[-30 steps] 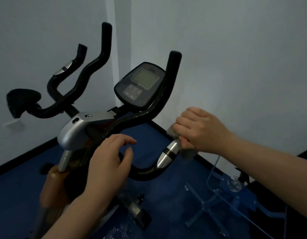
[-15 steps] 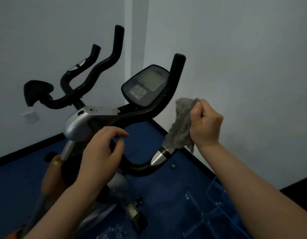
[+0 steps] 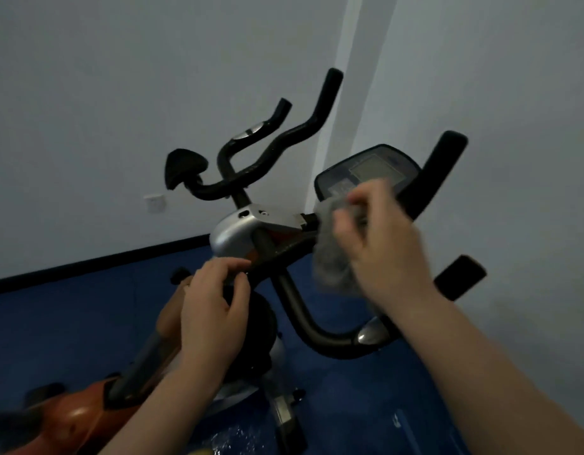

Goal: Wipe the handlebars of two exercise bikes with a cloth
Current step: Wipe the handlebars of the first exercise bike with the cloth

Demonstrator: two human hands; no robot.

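Gym room: exercise bike (image 3: 251, 231), blue floor (image 3: 70, 307)

Two bare hands and forearms, nothing worn.

The left hand (image 3: 211, 310) and the right hand (image 3: 379, 244) are uncovered, with no gloves, rings, watch or bands to be seen. Both forearms are bare up to the lower edge of the view, and no sleeve shows on either. The right hand is blurred, so its fingers and nails cannot be made out in detail; the left hand's fingers are sharper, with short nails.
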